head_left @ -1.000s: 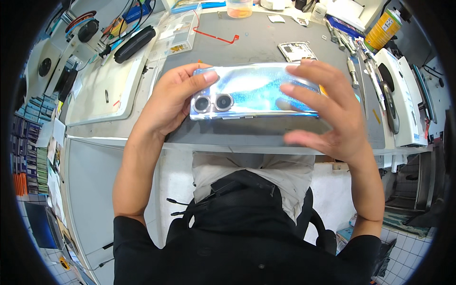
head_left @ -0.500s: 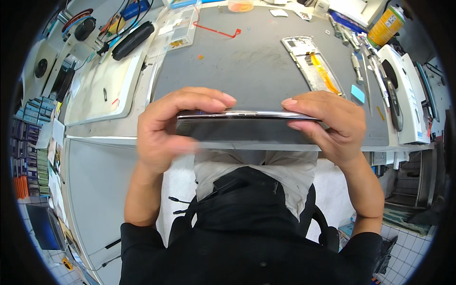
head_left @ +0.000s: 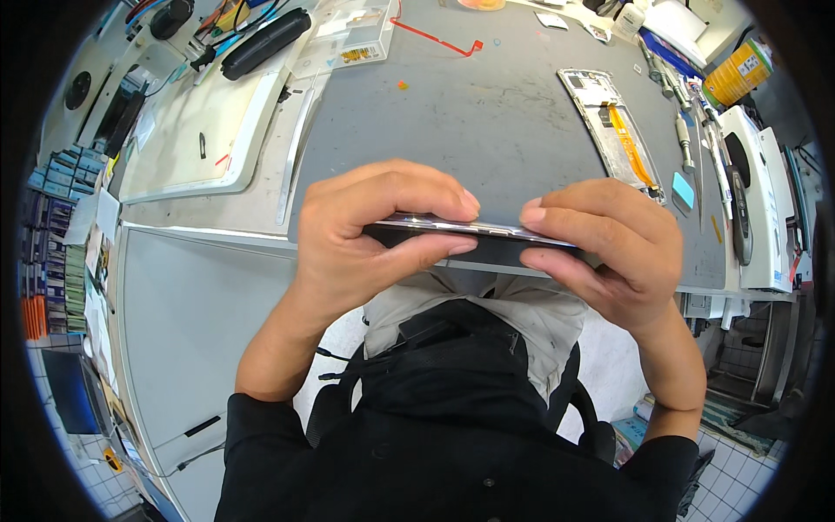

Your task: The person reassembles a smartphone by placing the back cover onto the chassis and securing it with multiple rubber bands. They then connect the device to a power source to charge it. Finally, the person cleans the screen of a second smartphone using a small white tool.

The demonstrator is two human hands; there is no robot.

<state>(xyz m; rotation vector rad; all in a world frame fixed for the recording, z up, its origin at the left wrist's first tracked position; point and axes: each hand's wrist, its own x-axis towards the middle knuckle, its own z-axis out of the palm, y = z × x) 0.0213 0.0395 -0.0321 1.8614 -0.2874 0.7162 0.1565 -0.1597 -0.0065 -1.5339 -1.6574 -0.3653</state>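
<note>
A thin dark smartphone [head_left: 496, 230] with a shiny metal edge is held edge-up at the near side of the workbench. My left hand [head_left: 383, 222] pinches its left part, thumb below on the dark face and fingers along the upper edge. On the right part, my right hand [head_left: 613, 244] grips it the same way, its thumb under the edge. The fingertips of both hands lie close to each other near the phone's middle. Much of the phone's face is foreshortened and hidden by my hands.
On the grey mat [head_left: 470, 122] lies an opened phone frame [head_left: 613, 130] with an orange flex cable. Beside it are a light-blue block [head_left: 683, 191], screwdrivers [head_left: 684, 143] and a yellow can [head_left: 738, 74]. A red strip [head_left: 435, 36] and a white tray [head_left: 204, 130] lie to the left.
My left hand has slid right along the phone, its thumb now pressed to the face. The phone tilts slightly, its right end lower. The whole view has shifted a little.
</note>
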